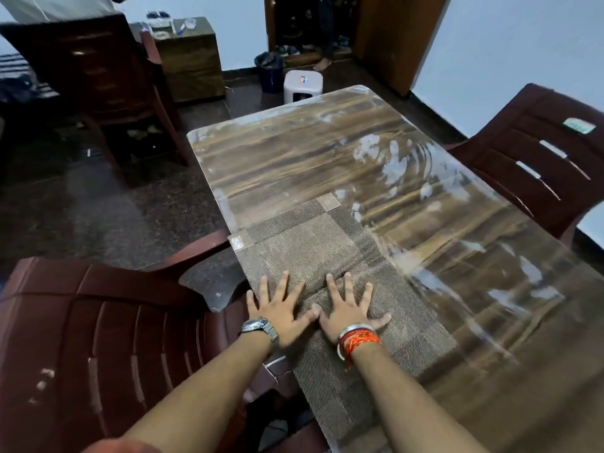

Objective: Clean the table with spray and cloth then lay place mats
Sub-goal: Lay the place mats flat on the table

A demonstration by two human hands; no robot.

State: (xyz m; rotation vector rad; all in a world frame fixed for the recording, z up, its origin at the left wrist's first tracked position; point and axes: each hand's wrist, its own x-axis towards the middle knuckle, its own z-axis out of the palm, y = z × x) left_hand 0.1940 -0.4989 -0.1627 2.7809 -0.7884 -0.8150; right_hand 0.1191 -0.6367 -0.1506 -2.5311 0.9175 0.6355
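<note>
Head view: the one container in frame is a dark bin (269, 71) on the floor at 12 o'clock beyond the table; its contents look like crumpled dark material, though the distance leaves this uncertain. The left hand (277, 310) and right hand (348, 308) both lie palm down with fingers fully spread on a woven brown place mat (310, 243); neither grasps anything, and the two thumbs nearly meet. The place mat lies flat along the left edge of the table (294, 152), extending from about 6 o'clock toward the centre, with a raised crease just ahead of the fingertips. The table surface carries pale streaks and smears, densest at 2 to 4 o'clock. A watch (260, 326) sits on the left wrist; a metal bangle and red threads (358, 338) sit on the right. Maroon plastic chairs stand at 8 o'clock (98, 338), 10 o'clock (98, 70) and 2 o'clock (536, 152). A white stool (302, 85) stands beside the bin.
</note>
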